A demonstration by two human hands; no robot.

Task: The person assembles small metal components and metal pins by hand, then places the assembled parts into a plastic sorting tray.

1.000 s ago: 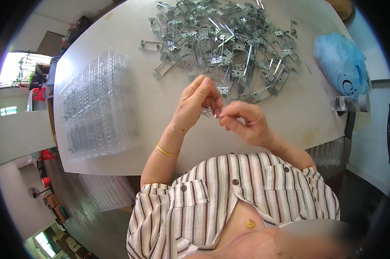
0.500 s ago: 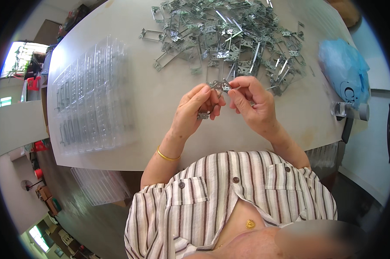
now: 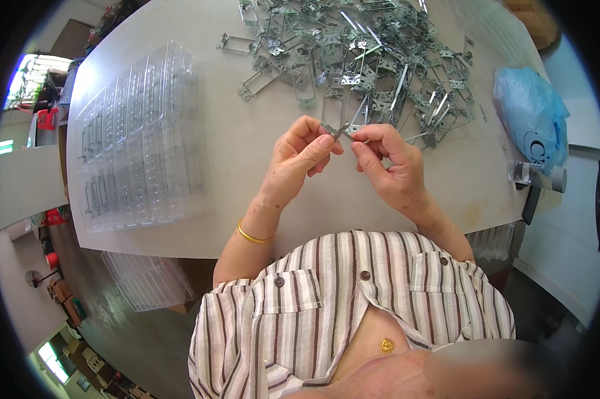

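Both hands meet over the middle of the table, just in front of a heap of metal brackets (image 3: 353, 53). Between them is a small grey metal bracket (image 3: 335, 130) with flat end plates. My left hand (image 3: 299, 154) pinches one side of it with thumb and forefinger, the other fingers curled beneath. The thumb and forefinger of my right hand (image 3: 390, 159) close on its other side. Part of the bracket is covered by the fingers, so its full shape cannot be made out. A gold bangle (image 3: 255, 237) circles my left wrist.
Stacked clear plastic trays (image 3: 137, 139), some holding metal pieces, lie at the left. A blue plastic bag (image 3: 531, 116) and a clear bottle (image 3: 536, 175) stand near the right edge. More clear trays (image 3: 147, 279) sit below the table at the left.
The bracket has turned between my fingers, and its part that hung below the left hand no longer shows. My left fingers have shifted their hold; the right hand has barely moved.
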